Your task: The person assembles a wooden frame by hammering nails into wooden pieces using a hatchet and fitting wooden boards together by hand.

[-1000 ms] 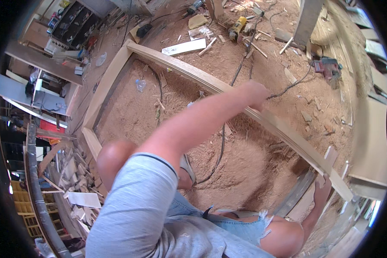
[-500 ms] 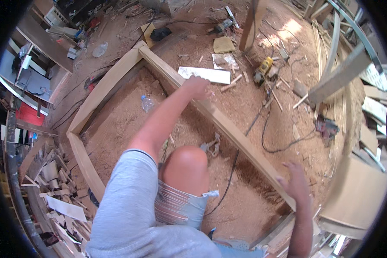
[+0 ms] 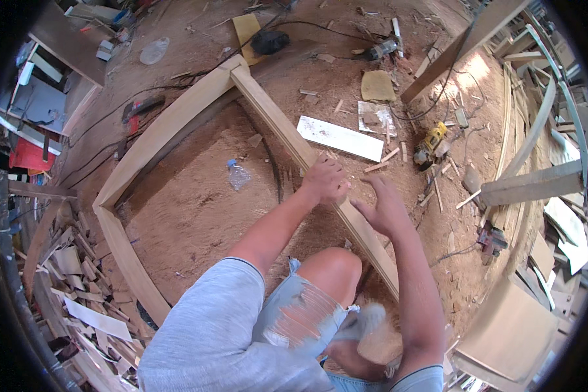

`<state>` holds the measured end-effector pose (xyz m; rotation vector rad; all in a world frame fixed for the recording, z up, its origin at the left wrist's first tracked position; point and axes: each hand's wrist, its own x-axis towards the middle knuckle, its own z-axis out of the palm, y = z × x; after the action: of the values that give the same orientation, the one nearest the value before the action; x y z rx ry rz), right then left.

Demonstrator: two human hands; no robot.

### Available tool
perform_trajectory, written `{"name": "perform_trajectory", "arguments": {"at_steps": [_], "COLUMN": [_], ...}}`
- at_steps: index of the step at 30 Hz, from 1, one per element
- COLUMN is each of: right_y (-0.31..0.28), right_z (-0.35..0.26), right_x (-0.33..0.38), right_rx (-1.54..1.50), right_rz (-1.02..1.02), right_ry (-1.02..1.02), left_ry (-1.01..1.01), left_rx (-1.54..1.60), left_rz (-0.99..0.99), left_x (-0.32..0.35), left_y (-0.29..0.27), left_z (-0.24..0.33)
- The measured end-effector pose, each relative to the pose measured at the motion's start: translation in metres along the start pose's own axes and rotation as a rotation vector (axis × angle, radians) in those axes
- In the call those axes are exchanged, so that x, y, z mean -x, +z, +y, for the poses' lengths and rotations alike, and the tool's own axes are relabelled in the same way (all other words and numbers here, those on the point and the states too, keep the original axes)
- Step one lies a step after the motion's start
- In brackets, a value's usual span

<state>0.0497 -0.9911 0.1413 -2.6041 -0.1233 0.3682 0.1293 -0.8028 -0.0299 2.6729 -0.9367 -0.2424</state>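
Observation:
A large wooden frame lies on the sawdust-covered ground, with a curved board [image 3: 170, 130] at the far left and a straight grooved rail [image 3: 277, 124] running from the far corner toward my right knee. My left hand [image 3: 325, 180] is laid across the middle of this rail, its fingers bent over the wood. Just to the right, my right hand [image 3: 384, 208] is held beside the rail, fingers stretched and thumb apart, holding nothing. Whether its thumb touches the wood I cannot tell. A lighter board [image 3: 134, 261] forms the frame's near left side.
A clear plastic bottle [image 3: 238, 175] lies inside the frame. Beyond the rail are a white board [image 3: 341, 138], a yellow power tool [image 3: 431, 145] and wood scraps. A reddish power tool [image 3: 491, 239] sits farther right. Cords cross the ground; offcuts [image 3: 78, 271] are heaped left.
My right hand has come from the rail's near end up to its middle, close to my left hand. The left hand has slid nearer along the rail. My view has shifted.

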Motion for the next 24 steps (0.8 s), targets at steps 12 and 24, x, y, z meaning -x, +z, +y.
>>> {"name": "perform_trajectory", "arguments": {"at_steps": [12, 24], "right_y": [0.111, 0.169], "right_z": [-0.138, -0.132], "right_x": [-0.277, -0.309], "right_rx": [0.121, 0.038], "right_rz": [0.003, -0.073], "right_ry": [-0.211, -0.258], "left_ry": [-0.153, -0.113], "left_rx": [0.957, 0.367], "left_rz": [0.459, 0.218], "left_x": [0.01, 0.018], "left_y": [-0.001, 0.063], "left_z": [0.005, -0.005]}}
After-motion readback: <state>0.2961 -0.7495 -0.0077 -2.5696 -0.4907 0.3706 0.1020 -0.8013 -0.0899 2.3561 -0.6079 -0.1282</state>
